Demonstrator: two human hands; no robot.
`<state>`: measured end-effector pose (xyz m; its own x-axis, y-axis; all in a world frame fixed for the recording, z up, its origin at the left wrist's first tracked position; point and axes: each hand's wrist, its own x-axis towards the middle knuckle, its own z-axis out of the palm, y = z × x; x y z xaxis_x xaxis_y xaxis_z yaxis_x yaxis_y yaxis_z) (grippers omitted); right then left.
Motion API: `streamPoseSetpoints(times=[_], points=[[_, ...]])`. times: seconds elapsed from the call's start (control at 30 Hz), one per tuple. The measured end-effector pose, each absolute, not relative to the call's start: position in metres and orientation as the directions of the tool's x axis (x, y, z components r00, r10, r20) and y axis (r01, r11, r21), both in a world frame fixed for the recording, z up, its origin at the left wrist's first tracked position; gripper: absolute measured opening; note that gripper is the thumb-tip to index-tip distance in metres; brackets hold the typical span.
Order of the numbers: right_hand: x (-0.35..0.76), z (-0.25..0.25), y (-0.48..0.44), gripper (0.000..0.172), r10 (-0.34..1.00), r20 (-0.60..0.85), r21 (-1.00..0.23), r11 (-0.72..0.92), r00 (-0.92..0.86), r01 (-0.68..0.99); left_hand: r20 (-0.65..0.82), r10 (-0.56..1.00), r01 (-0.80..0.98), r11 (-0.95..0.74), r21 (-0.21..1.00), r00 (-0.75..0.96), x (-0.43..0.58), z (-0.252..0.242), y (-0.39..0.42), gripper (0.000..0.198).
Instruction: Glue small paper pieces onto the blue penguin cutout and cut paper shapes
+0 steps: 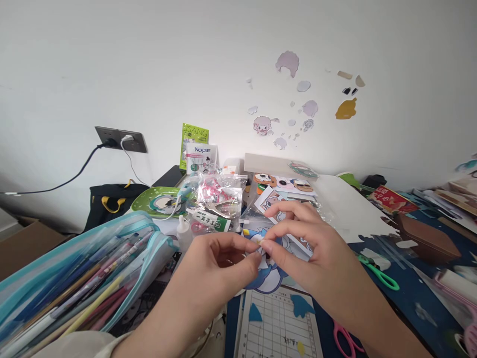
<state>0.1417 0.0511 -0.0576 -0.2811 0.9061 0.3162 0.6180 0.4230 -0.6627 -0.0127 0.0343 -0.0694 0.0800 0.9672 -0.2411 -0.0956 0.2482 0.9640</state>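
Fingertips (254, 259) of the left hand (219, 263) and the right hand (309, 248) are pinched close together on a small pale scrap (261, 242). They hold it just above a blue-and-white cartoon cutout (266, 281) on the cluttered desk. Green scissors (380, 274) lie near the right hand, and a clear pencil pouch (74, 278) sits beside the left.

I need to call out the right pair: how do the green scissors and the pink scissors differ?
Colour: the green scissors have green handles, the pink scissors pink. Place: green scissors lie right of the right hand; pink scissors nearer the person, beside that forearm. View: green scissors show most of their length; pink scissors only handle loops. Both lie untouched on the dark mat; the left hand and right hand pinch a small pale piece.
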Motion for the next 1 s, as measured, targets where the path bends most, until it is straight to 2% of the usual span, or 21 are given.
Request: streamPoseSetpoints(times=[0.23,0.53,0.7,0.87,1.0], points=[[0.145,-0.063,0.052,0.02,0.898,0.343,-0.669,0.439,-0.276,0.599,-0.197,0.974,-0.027,0.201,0.979,0.108,-0.013,-0.07,0.035,0.02],[0.15,-0.057,0.057,0.023,0.914,0.235,-0.713,0.394,-0.332,0.58,-0.196,0.973,-0.014,0.199,0.98,0.124,-0.014,-0.071,0.034,0.019],[0.168,-0.047,0.064,0.024,0.906,0.266,-0.755,0.409,-0.33,0.513,-0.203,0.972,-0.03,0.208,0.978,0.119,-0.014,-0.074,0.034,0.017],[0.177,-0.039,0.062,0.025,0.918,0.012,-0.732,0.278,-0.396,0.622,-0.186,0.975,-0.049,0.193,0.98,0.119,-0.013,-0.076,0.035,0.015],[0.167,-0.042,0.056,0.022,0.903,-0.047,-0.689,0.28,-0.427,0.669,-0.187,0.979,-0.072,0.193,0.979,0.081,-0.013,-0.073,0.033,0.014]])
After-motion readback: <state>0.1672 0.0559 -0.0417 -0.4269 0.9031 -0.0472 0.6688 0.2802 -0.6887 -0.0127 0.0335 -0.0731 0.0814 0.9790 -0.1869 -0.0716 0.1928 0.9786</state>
